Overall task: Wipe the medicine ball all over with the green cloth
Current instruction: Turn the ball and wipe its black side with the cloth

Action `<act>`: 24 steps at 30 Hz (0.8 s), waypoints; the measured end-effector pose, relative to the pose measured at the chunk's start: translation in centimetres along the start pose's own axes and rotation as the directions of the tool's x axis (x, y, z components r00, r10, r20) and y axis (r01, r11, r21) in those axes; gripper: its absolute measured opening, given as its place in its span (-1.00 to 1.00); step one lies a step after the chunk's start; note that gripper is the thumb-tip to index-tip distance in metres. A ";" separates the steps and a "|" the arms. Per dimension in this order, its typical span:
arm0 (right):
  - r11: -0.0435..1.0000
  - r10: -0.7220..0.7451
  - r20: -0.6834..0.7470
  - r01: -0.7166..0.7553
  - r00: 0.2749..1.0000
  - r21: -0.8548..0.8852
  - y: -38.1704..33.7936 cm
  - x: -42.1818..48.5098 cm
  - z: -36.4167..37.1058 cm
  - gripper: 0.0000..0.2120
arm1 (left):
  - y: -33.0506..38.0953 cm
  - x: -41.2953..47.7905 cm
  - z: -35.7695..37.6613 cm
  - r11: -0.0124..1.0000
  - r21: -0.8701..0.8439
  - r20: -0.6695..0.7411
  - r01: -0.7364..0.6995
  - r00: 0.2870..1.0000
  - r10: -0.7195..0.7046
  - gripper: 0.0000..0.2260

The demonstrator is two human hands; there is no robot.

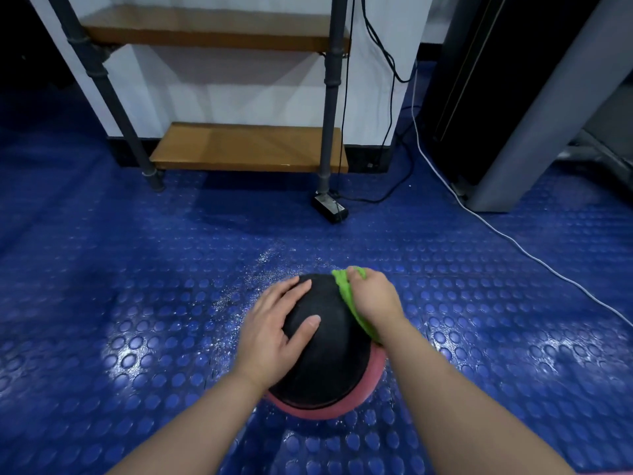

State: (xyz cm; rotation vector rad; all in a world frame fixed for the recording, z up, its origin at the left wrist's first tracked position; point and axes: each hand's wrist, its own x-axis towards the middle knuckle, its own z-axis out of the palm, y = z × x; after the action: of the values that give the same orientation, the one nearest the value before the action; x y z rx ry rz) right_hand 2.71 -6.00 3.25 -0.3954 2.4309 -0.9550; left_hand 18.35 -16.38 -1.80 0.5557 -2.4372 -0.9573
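Floor (102,269): blue rubber with raised round studs, glossy under the light. A scatter of fine pale specks lies on it just beyond and to the left of the ball.

Shelf rack (246,147): dark metal posts and two brown wooden boards, standing against the white wall at the far side.

My left hand (277,334): released, gripping nothing. The palm lies flat on the upper left of the medicine ball (325,365), fingers straight and spread toward the far side, thumb laid across the top.

The medicine ball sits on the floor directly in front of me, between my forearms. Its upper surface is black and matt with a fine grain. A pink band shows along the near lower edge, separated from the black by a thin seam.

A small black box (329,209) lies on the floor at the foot of the rack's right post.

Green cloth (346,289): bright green, bunched, draped down the ball's right side from the far top edge toward the pink band.

My right hand (375,296): grasping the cloth, fingers curled over it and pressing it against the ball's upper right.

A black cable (394,138) hangs down the wall; a white cable (513,241) runs across the floor to the right. A grey frame (534,114) stands at far right.
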 end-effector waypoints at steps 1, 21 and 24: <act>0.997 0.052 0.034 -0.054 0.998 0.058 0.2 0.5 -0.3 -0.62 | -0.3 -0.4 -0.1 1.000 -0.008 0.005 -0.024 1.000 0.024 -0.46; 0.646 0.260 -0.097 -0.098 0.961 0.757 3.8 -0.7 -0.5 -0.62 | 2.2 0.8 -1.1 0.773 -0.128 -0.082 0.621 0.770 -0.632 -0.12; 0.693 0.165 -0.181 0.016 0.970 0.721 2.2 -0.5 -0.9 -0.64 | 1.3 1.5 -1.1 0.766 -0.158 -0.091 0.623 0.763 -0.640 -0.25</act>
State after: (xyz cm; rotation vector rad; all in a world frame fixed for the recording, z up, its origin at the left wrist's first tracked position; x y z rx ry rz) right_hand 2.44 -3.71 2.44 0.1154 1.9984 -1.8911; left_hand 17.46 -16.84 0.23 1.4147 -2.0582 -1.2549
